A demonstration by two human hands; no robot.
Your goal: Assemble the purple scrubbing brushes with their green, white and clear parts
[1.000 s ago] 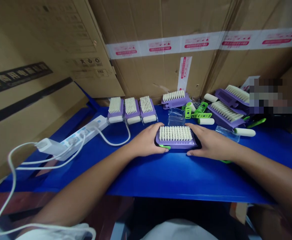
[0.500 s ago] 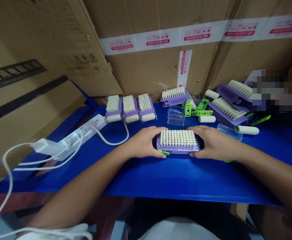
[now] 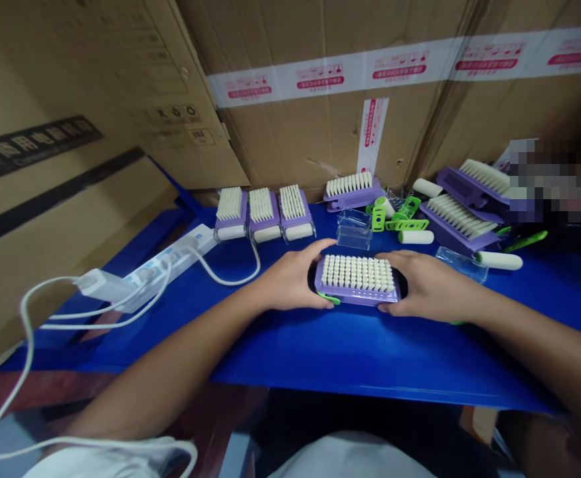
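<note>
A purple scrubbing brush [image 3: 357, 273] with cream bristles facing up is held just over the blue table, in the middle of the head view. My left hand [image 3: 293, 282] is closed around its left end, thumb at the near side and a finger stretched out along the far side. A green clip-like piece [image 3: 329, 299] shows at the brush's near left corner, by that thumb. My right hand [image 3: 424, 285] grips the opposite end. Beyond my hands lie a clear plastic piece [image 3: 354, 236] and a white roller [image 3: 416, 237].
Three purple brushes with white rollers [image 3: 263, 216] stand in a row at the back left. Loose green brackets [image 3: 407, 224] and stacked purple brush heads [image 3: 462, 222] lie back right. A white power strip [image 3: 170, 262] with cables is on the left; cardboard boxes [image 3: 290, 133] wall the back.
My left index finger has lifted and straightened away from the brush's far edge. The brush tilts slightly, its right end a little lower. The whole view has shifted slightly.
</note>
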